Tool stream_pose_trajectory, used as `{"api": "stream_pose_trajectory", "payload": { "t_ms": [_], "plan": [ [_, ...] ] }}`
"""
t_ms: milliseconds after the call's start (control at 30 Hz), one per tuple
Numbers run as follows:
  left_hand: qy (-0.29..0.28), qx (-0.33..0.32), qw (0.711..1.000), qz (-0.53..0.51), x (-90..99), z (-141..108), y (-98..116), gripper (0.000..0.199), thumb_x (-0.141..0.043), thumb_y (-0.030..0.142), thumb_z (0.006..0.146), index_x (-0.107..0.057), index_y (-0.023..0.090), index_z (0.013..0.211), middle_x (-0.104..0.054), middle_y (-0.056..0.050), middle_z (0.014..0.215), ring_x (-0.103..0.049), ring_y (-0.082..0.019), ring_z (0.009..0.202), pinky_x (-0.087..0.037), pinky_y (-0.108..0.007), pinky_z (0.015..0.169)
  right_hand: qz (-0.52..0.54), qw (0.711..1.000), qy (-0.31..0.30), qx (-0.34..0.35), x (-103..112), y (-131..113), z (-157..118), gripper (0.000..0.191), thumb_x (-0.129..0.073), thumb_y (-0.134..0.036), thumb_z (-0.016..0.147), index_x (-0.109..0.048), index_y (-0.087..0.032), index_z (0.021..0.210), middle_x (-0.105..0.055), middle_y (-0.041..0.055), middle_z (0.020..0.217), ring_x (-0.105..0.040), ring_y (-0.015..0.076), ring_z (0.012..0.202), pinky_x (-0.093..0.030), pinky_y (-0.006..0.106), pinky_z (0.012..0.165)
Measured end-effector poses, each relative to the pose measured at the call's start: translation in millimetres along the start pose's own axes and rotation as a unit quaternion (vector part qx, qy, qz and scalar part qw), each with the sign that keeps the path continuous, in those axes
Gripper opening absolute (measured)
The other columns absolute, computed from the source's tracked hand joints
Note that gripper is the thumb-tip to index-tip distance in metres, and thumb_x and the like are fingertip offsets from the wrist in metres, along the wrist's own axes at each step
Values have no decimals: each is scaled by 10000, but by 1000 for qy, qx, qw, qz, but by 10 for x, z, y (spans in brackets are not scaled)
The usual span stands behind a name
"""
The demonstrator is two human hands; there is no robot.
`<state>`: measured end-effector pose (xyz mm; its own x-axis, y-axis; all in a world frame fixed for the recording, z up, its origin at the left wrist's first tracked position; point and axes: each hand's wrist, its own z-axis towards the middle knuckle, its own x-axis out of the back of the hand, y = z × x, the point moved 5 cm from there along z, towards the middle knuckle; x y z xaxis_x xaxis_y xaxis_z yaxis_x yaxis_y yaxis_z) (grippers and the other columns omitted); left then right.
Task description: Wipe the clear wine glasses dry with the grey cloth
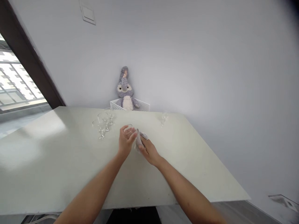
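Observation:
My left hand [126,141] is wrapped round a clear stemmed glass [128,129], held tilted above the table. Part of the bowl is hidden by my fingers. A greyish-white cloth [139,138] is gripped in my right hand [149,152], close against the glass's lower end. To the left, three more stemmed glasses stand upright in a slanting row: the front one [101,127], a middle one [106,120] and a back one [110,115]. Another small clear glass [164,117] stands alone on the right, near the far edge.
The pale table [187,174] reaches back to a plain wall [210,62]. Behind its far edge, a grey plush toy [127,101] sits in a white perforated basket [143,105]. A dark-framed window [21,77] is at the left.

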<state>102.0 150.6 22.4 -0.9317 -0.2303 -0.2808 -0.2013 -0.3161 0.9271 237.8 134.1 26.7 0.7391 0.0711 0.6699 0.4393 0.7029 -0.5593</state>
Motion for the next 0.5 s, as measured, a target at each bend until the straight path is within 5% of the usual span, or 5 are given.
{"api": "stream_pose_trajectory", "payload": {
  "t_ms": [167,267,367,433,500],
  "plan": [
    [-199,47,977,-57,-251,-141,-45,566,-697,310,627,-391,210,1093,-590,-92,1001,-556,-236,989,-431,-367,813,155,967,-108,-171,-113,317,-38,208,-517,-315,765,-567,-158,893,-593,55,813,-530,162,732,-418,304,683],
    [-297,108,943,-106,-298,-183,-45,546,-674,339,656,-414,199,1115,-613,-106,975,-574,-259,956,-418,-393,816,412,849,-251,-214,-239,361,-138,257,-638,-369,661,-568,-136,746,-545,4,647,-494,110,567,-400,249,560],
    [-303,143,930,-153,-269,-166,-19,532,-642,382,682,-416,201,1128,-618,-116,998,-579,-276,954,-414,-409,818,554,754,-268,-231,-278,348,-168,350,-717,-386,563,-556,-116,717,-538,5,635,-490,96,531,-388,234,525],
    [-271,148,939,-153,-228,-125,-27,514,-632,388,690,-426,195,1119,-622,-119,999,-584,-280,950,-420,-406,810,569,745,-248,-246,-287,347,-150,352,-708,-387,575,-553,-110,725,-545,17,656,-505,103,554,-392,239,542],
    [-233,153,951,-137,-187,-78,-70,498,-625,384,697,-434,187,1113,-625,-124,995,-589,-279,943,-431,-400,793,529,776,-218,-265,-278,356,-119,325,-679,-382,609,-546,-115,738,-535,11,650,-504,108,566,-386,239,543]
  ]
}}
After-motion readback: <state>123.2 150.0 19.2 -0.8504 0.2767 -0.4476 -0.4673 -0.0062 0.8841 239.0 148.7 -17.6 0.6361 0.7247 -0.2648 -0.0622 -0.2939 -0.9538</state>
